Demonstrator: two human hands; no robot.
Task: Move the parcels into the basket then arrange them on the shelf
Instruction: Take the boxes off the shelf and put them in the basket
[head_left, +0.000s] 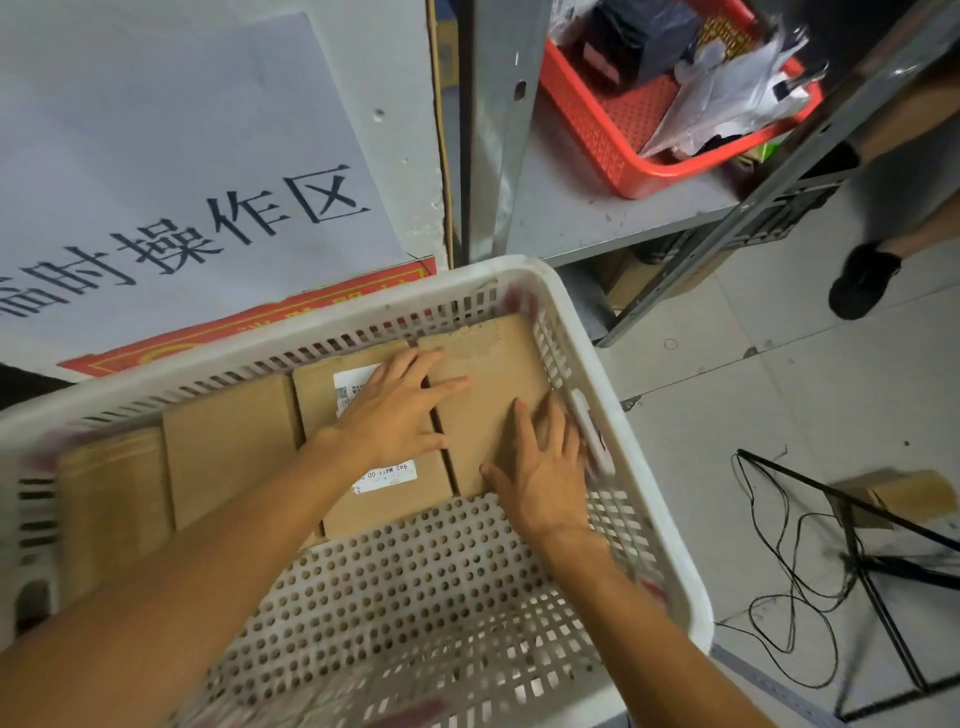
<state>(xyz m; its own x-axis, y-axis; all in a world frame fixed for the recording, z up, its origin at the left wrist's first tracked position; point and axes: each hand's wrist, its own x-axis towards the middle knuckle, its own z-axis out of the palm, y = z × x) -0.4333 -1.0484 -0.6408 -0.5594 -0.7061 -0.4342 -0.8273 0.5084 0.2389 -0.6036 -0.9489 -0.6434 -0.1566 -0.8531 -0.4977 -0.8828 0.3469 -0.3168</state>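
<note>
Hands flat and relaxed, gripping nothing: the left hand presses on a labelled parcel, fingers reaching across to the neighbouring plain parcel, where the right hand rests spread beside the side wall of a white basket. A third parcel and a blurred end parcel complete a row along the basket's far side, likely pushed tight so nothing slides and the front stays free. Just beyond stands a grey metal shelf carrying a red basket of bagged goods. Shelf arranging seems not yet begun.
</note>
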